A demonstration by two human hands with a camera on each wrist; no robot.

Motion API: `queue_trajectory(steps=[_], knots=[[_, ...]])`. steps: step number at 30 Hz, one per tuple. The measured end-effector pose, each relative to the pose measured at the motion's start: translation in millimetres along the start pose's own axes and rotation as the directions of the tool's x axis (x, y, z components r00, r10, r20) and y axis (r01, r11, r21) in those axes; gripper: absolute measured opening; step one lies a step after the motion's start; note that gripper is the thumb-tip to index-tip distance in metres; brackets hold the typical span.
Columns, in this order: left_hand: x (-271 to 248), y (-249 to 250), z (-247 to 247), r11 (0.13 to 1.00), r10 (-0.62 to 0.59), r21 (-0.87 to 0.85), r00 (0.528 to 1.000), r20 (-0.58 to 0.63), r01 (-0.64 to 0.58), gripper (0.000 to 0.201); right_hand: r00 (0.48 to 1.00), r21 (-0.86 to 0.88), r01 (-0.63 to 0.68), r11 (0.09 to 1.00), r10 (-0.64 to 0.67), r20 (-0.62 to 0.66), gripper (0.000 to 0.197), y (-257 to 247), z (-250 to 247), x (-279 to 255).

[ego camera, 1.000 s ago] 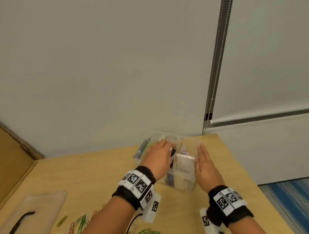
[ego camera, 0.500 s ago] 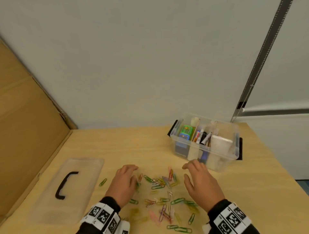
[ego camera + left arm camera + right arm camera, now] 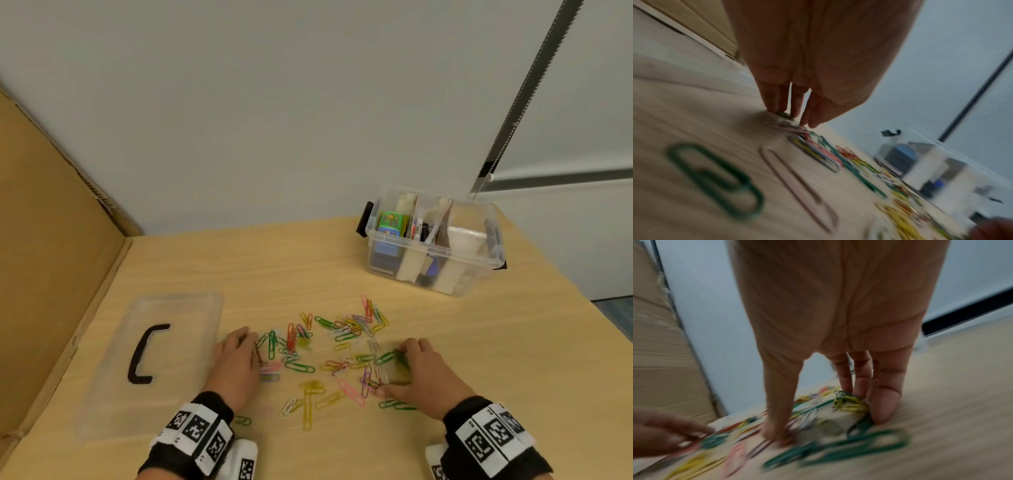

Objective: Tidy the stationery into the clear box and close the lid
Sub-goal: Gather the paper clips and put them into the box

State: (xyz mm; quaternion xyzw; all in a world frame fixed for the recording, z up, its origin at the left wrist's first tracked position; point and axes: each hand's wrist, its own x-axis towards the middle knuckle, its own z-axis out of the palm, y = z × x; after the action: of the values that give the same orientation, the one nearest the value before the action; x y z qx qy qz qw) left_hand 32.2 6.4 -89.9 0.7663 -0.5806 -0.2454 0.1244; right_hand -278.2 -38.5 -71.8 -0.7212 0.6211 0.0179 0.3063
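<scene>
Several coloured paper clips point(image 3: 329, 346) lie scattered on the wooden table. My left hand point(image 3: 251, 346) sits at the pile's left edge, straight fingertips point(image 3: 774, 107) pressing on a few clips point(image 3: 818, 151). At the pile's right edge my right hand point(image 3: 397, 370) has thumb and fingers spread on the table. Green and yellow clips point(image 3: 849, 400) are bunched against its fingertips point(image 3: 884, 402). The clear box point(image 3: 479, 263), open and holding pens, a green item and white items, stands at the far right. Its clear lid point(image 3: 191, 308) with a black handle lies flat to the left.
A brown cardboard panel point(image 3: 51, 240) stands along the table's left side, and a pale wall closes off the back. The table's right edge point(image 3: 582, 308) runs close behind the box, which shows blurred in the left wrist view point(image 3: 920, 162).
Both hands have left the box and come back toward me to the clip pile. Since half a second ago they have settled on the clips, left and right of the pile.
</scene>
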Motion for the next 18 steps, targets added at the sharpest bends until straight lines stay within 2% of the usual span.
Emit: queue_trajectory(steps=[4,7,10,12,14,16,18], knots=[[-13.7,25.0,14.0,0.994,0.102,0.016,0.991,0.083,-0.104,0.051,0.997,0.004,0.071,0.997,-0.071,-0.011,0.063,-38.8,19.8,2.9],[-13.8,26.7,7.9,0.982,0.182,-0.066,0.979,0.089,-0.177,0.047,0.993,0.067,0.11,0.992,-0.112,0.026,0.057,-53.4,14.6,5.0],[-9.9,12.4,-14.9,0.974,0.208,-0.109,0.976,0.071,-0.2,0.041,0.995,0.083,0.102,0.991,-0.102,-0.005,0.056,-46.5,-0.5,-0.6],[-10.2,-1.6,-31.7,0.982,0.185,-0.07,0.977,0.104,-0.178,0.038,0.999,0.028,0.04,0.999,-0.04,0.016,0.059,-32.9,-8.7,-5.8],[-14.8,-12.7,-43.3,0.991,0.13,0.013,0.974,0.186,-0.134,0.035,0.994,-0.044,-0.047,0.998,0.051,0.094,0.066,-20.8,-13.5,-11.5],[-19.8,-20.4,-45.3,0.993,0.051,0.084,0.958,0.284,-0.077,0.04,0.975,-0.088,-0.112,0.99,0.126,0.18,0.069,-14.6,-13.9,-15.9],[-24.4,-23.1,-39.7,0.997,-0.001,0.073,0.931,0.364,-0.027,0.043,0.963,-0.079,-0.137,0.987,0.152,0.223,0.066,-14.9,-10.0,-17.7]])
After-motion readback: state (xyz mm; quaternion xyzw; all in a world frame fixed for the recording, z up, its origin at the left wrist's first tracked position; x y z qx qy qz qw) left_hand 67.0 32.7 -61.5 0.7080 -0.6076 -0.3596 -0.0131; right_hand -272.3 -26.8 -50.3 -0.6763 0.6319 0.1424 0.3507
